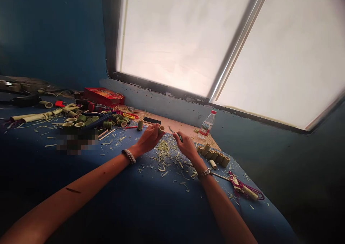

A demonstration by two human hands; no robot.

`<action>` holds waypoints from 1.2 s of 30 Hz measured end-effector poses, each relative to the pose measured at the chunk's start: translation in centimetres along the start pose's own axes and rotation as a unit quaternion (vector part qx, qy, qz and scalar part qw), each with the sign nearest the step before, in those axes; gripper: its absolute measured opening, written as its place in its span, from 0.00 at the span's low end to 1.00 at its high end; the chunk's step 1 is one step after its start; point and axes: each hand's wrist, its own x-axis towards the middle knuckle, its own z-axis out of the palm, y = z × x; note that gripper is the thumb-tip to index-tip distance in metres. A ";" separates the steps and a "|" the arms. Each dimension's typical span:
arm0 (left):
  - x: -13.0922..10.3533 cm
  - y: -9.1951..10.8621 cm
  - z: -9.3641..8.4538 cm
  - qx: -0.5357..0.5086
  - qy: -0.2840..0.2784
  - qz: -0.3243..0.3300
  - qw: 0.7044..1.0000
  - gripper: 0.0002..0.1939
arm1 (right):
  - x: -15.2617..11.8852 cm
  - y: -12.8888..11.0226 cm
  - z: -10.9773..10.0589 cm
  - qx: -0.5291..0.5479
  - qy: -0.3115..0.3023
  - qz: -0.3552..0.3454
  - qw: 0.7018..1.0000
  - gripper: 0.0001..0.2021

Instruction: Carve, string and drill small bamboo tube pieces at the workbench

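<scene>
My left hand (pixel 150 139) is closed round a short bamboo tube (pixel 161 129), its round open end turned toward me. My right hand (pixel 185 146) grips a small knife (pixel 171 130) by its dark green handle, blade pointing up and left. A gap separates the blade from the tube. Beneath both hands lies a heap of pale green shavings (pixel 164 149) on the blue table cover (pixel 151 197). Several cut bamboo tubes (pixel 215 154) stand in a cluster right of my right hand, with one lying on its side.
A water bottle (pixel 207 125) stands by the window wall. Behind my left hand are a dark phone (pixel 152 120) and an upright bamboo tube (pixel 140 125). Green bamboo pieces (pixel 81 121), tools and a red box (pixel 104 96) crowd the left. Purple cord (pixel 250 190) lies at right.
</scene>
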 end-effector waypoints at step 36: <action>-0.2 1.2 -1.3 -0.119 -0.108 0.074 0.984 0.17 | 0.0 -0.5 -0.7 0.133 -0.056 -0.071 0.987 0.29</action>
